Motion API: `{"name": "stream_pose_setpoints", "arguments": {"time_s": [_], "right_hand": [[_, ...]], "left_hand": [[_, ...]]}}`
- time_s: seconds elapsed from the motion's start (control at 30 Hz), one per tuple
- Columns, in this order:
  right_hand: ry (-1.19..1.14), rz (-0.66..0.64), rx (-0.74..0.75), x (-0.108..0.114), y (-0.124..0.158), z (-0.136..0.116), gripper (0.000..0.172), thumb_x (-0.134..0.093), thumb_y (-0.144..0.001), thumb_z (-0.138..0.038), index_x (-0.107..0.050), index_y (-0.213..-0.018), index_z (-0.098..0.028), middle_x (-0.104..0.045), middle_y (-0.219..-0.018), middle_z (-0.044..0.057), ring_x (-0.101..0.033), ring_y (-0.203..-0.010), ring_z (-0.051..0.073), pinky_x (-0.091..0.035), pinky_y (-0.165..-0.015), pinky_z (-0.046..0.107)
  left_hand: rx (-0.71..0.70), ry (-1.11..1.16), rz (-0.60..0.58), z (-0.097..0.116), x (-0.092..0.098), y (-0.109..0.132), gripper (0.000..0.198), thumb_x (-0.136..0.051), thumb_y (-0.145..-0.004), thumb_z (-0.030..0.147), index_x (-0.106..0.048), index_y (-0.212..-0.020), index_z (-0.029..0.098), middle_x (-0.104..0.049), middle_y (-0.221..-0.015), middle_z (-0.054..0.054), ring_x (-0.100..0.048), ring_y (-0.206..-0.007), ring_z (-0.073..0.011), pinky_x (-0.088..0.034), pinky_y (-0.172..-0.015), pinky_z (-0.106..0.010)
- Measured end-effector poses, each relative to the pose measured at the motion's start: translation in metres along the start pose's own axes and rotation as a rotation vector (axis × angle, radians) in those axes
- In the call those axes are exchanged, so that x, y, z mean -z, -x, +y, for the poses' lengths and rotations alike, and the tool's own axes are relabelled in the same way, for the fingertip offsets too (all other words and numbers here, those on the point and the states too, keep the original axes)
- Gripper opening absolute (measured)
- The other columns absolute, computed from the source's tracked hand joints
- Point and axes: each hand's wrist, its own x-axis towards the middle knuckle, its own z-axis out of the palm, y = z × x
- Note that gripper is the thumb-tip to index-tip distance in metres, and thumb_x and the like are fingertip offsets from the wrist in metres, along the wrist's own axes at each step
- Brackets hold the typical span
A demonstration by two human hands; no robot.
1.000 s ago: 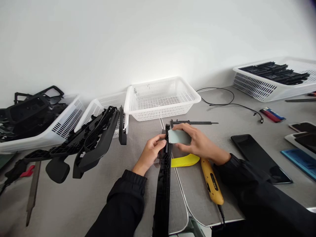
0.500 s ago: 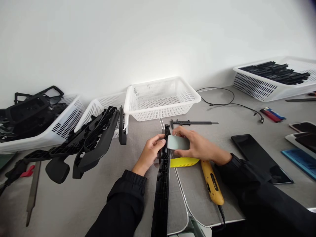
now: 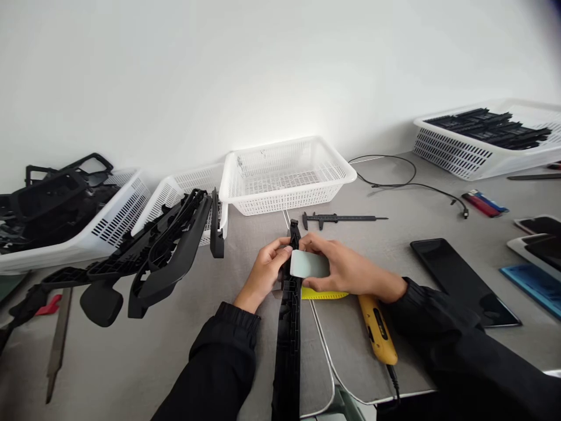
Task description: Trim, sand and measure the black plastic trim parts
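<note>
L hand: fingers pinched on far end of long black trim strip. The strip stands on edge mid-desk, running from near edge toward centre. R hand: fingers closed around grey pad, pad face touching strip's right side by its far tip.

Judgement: L pinch should brace strip directly opposite pad so it doesn't flex. Hold pad flat, light even pressure, fingertips clear of strip edge.

Count:
- strip in hand x1
- pad x1
- white baskets x4
- caliper x1, just far of hands
- yellow toothed piece x1, partly under R hand
- yellow-handled tool x1, near R wrist
- file x1, far left
</note>
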Motion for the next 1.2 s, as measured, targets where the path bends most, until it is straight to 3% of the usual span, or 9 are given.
{"name": "stream_pose_setpoints", "arguments": {"time_s": [0.2, 0.43, 0.67, 0.87, 1.03, 1.2], "right_hand": [[0.047, 0.189, -0.089, 0.003, 0.000, 0.011, 0.046, -0.077, -0.087, -0.041, -0.049, -0.119, -0.024, -0.067, -0.103, 0.004, -0.064, -0.093, 0.025, -0.049, -0.082, 0.037], [-0.029, -0.019, 0.024, -0.003, 0.000, -0.003, 0.040, -0.081, -0.081, -0.028, -0.052, -0.109, -0.025, -0.064, -0.095, 0.000, -0.060, -0.082, 0.020, -0.046, -0.075, 0.032], [0.036, 0.126, -0.035, 0.002, 0.001, 0.003, 0.045, -0.081, -0.083, -0.031, -0.053, -0.118, -0.025, -0.070, -0.105, 0.004, -0.066, -0.092, 0.024, -0.050, -0.080, 0.036], [0.002, 0.004, 0.043, -0.002, 0.002, -0.005, 0.042, -0.080, -0.083, -0.028, -0.054, -0.115, -0.025, -0.071, -0.106, 0.003, -0.068, -0.090, 0.024, -0.051, -0.080, 0.035], [0.027, 0.005, 0.048, 0.009, 0.001, -0.003, 0.037, -0.079, -0.079, -0.020, -0.056, -0.108, -0.024, -0.070, -0.104, 0.002, -0.067, -0.092, 0.023, -0.050, -0.083, 0.036], [0.042, 0.025, 0.056, -0.004, 0.002, -0.004, 0.042, -0.080, -0.083, -0.025, -0.054, -0.117, -0.025, -0.072, -0.112, 0.006, -0.069, -0.098, 0.026, -0.052, -0.085, 0.038]], "left_hand": [[0.012, -0.011, 0.015, 0.001, -0.001, 0.001, 0.052, -0.081, -0.082, 0.056, -0.073, -0.115, 0.016, -0.061, -0.074, 0.001, -0.049, -0.058, -0.0106, -0.038, -0.054, -0.022], [-0.007, 0.013, 0.004, -0.001, 0.000, -0.001, 0.051, -0.079, -0.083, 0.056, -0.073, -0.116, 0.016, -0.061, -0.070, 0.002, -0.047, -0.056, -0.0105, -0.037, -0.052, -0.022], [0.016, 0.018, 0.033, -0.001, 0.000, -0.001, 0.050, -0.080, -0.082, 0.056, -0.074, -0.114, 0.017, -0.061, -0.072, 0.002, -0.046, -0.054, -0.0097, -0.036, -0.052, -0.022], [-0.004, 0.026, 0.014, -0.003, 0.001, -0.002, 0.051, -0.079, -0.084, 0.055, -0.074, -0.117, 0.017, -0.059, -0.067, 0.003, -0.046, -0.054, -0.0105, -0.036, -0.052, -0.022], [-0.010, 0.029, -0.006, -0.004, 0.002, -0.001, 0.047, -0.078, -0.087, 0.054, -0.074, -0.116, 0.017, -0.059, -0.067, 0.003, -0.045, -0.052, -0.0095, -0.037, -0.052, -0.022], [0.004, 0.048, 0.047, 0.000, 0.000, -0.001, 0.052, -0.081, -0.082, 0.056, -0.075, -0.116, 0.016, -0.061, -0.067, 0.002, -0.048, -0.054, -0.0105, -0.037, -0.051, -0.022]]}}
